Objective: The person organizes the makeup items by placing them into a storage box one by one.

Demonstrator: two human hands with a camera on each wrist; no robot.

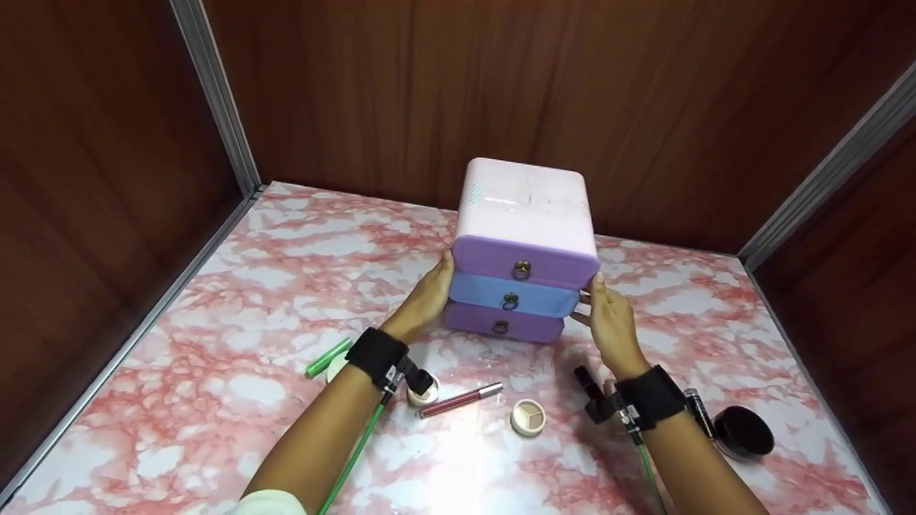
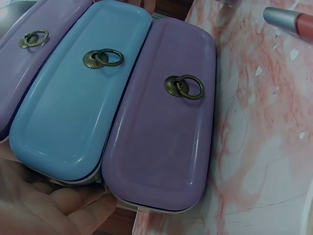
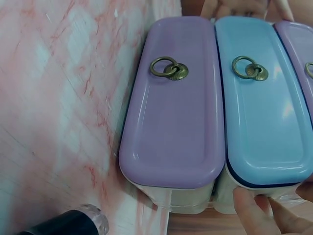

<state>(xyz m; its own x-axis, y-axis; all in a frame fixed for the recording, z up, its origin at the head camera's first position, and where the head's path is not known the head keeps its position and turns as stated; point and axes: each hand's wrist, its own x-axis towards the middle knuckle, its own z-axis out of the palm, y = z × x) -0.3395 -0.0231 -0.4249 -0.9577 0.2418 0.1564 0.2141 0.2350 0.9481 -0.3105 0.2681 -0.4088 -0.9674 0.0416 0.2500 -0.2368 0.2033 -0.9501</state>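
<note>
A small three-drawer organizer (image 1: 533, 204) with a pale pink top stands toward the back of the marbled table. Its drawer fronts are purple, blue (image 2: 80, 103) and purple (image 3: 173, 112), each with a brass ring pull (image 1: 522, 270), and all are pushed in. My left hand (image 1: 425, 293) grips the organizer's left side, fingers bent against the casing beside the blue and lower purple drawers. On the opposite side my right hand (image 1: 614, 323) holds it, thumb near the top drawer's corner and fingertips (image 3: 247, 208) at the blue drawer's edge.
Cosmetics lie in front: a green tube (image 1: 328, 357), a lip gloss (image 1: 461, 399), a three-part round palette (image 1: 528, 418), a small pot (image 1: 424, 395) and a black tube (image 1: 588, 383). A black jar (image 1: 744, 432) stands at right. Wooden panels (image 1: 343, 93) enclose the table.
</note>
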